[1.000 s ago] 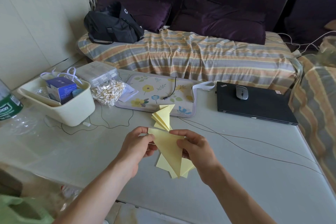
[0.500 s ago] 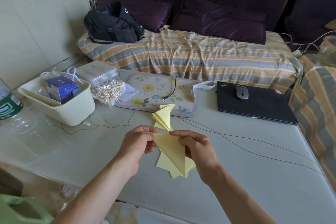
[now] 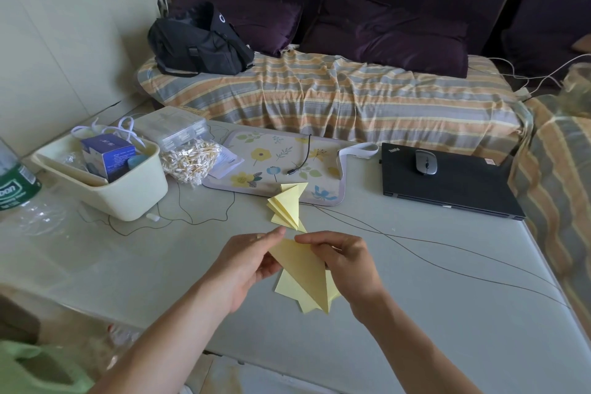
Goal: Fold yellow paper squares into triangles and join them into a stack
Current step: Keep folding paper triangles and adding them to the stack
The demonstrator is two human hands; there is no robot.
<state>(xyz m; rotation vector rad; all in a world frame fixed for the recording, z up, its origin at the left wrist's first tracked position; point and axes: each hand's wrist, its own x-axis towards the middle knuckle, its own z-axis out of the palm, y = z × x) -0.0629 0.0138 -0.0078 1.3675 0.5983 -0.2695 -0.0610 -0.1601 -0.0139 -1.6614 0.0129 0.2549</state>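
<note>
A folded yellow triangle is pinched at its top edge by both hands: left hand on the left corner, right hand on the right. Its long axis runs toward the person, tip pointing near. A loose yellow sheet lies flat on the counter directly below. The stack of joined triangles sits just beyond the hands, slightly left of centre. Judged: the held piece must travel forward, away from the body; both hands are about equally near.
</note>
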